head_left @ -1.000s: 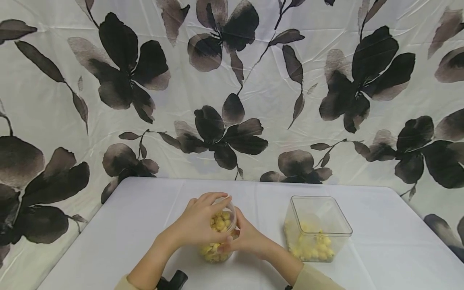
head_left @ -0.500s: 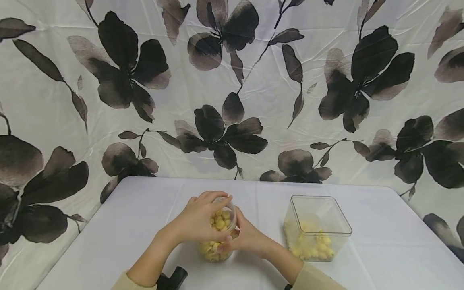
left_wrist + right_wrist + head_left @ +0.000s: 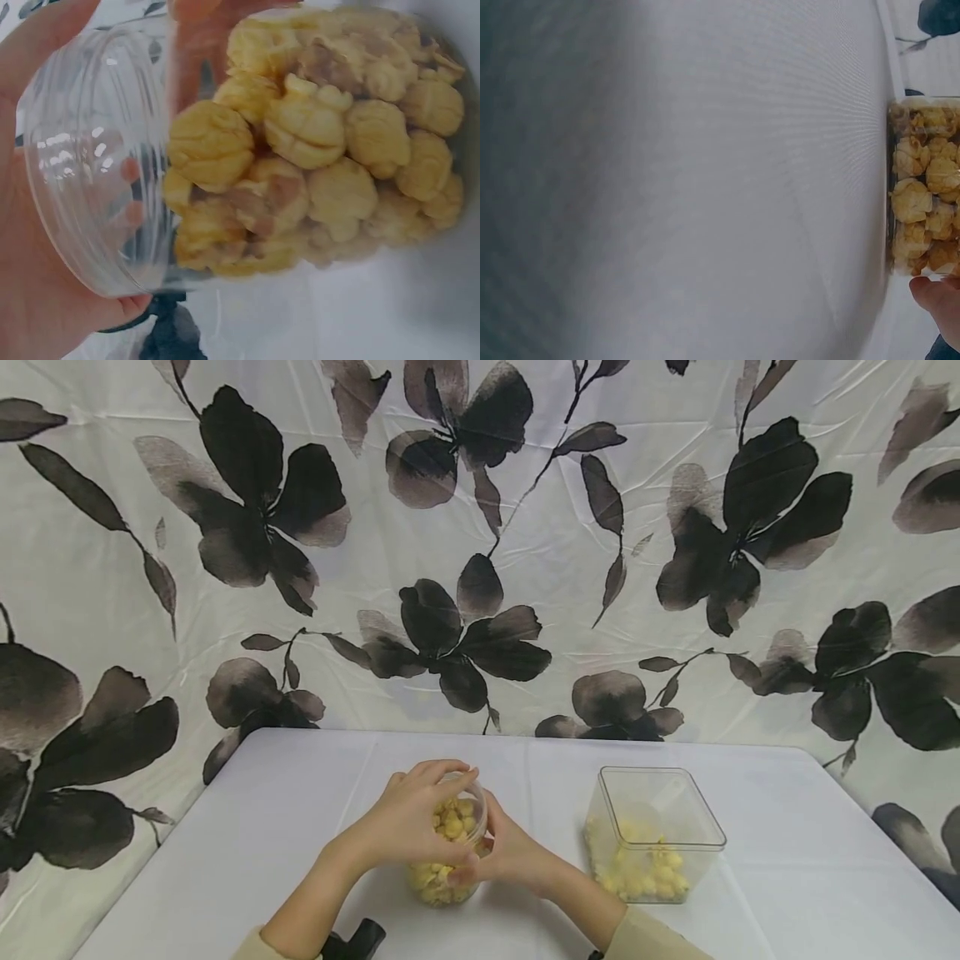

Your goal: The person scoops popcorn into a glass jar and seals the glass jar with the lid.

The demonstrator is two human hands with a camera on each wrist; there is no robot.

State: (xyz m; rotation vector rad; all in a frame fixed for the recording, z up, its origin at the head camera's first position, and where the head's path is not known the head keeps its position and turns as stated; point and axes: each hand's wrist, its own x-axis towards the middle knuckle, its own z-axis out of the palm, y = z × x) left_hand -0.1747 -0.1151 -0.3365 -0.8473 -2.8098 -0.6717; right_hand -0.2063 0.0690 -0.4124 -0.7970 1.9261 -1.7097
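Observation:
A clear round jar point(image 3: 442, 900) of yellow caramel popcorn point(image 3: 454, 820) stands at the front middle of the table, both hands around it. My left hand point(image 3: 401, 822) grips the jar's upper part, fingers over the top and thumb along the near side. In the left wrist view its fingers and palm surround the clear screw lid point(image 3: 97, 161). From the right, my right hand point(image 3: 517, 857) holds the jar's side, its fingers partly hidden behind it. The right wrist view catches only a fingertip point(image 3: 930, 294) right at the lower edge of the jar.
To the right stands a clear square container point(image 3: 667, 846), partly filled with popcorn. A black object point(image 3: 363, 939) lies by the left forearm at the near edge. The white-covered table point(image 3: 285, 827) ends at a floral cloth backdrop point(image 3: 525, 568).

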